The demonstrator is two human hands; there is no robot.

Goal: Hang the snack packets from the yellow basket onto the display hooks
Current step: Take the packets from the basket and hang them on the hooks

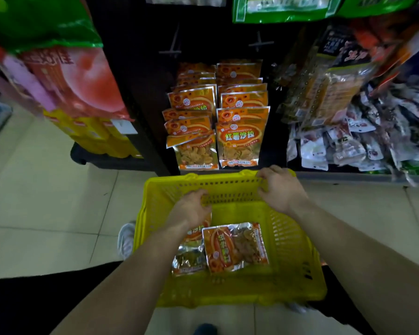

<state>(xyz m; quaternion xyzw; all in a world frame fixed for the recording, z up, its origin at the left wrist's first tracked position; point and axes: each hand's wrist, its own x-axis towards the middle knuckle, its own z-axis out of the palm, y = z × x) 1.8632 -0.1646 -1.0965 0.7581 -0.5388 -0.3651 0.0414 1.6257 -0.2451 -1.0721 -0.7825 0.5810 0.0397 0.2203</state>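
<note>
A yellow basket (290, 240) sits low in front of me, below the display. Two orange snack packets lie inside it: one flat in the middle (235, 247), the other (190, 258) at its left, partly under my left wrist. My left hand (191, 210) reaches into the basket with fingers curled over the top end of that left packet. My right hand (283, 189) grips the basket's far rim. Two columns of the same orange packets hang on display hooks, left (191, 122) and right (241, 126). Two bare hooks (172, 45) (259, 42) stick out above them.
Large green and pink bags (58, 64) hang at the left over yellow packs (99, 136). Green bags (283, 8) hang at the top. Brown packets and a heap of small white ones (344, 141) fill the right shelf. Pale tiled floor (46, 201) lies to the left.
</note>
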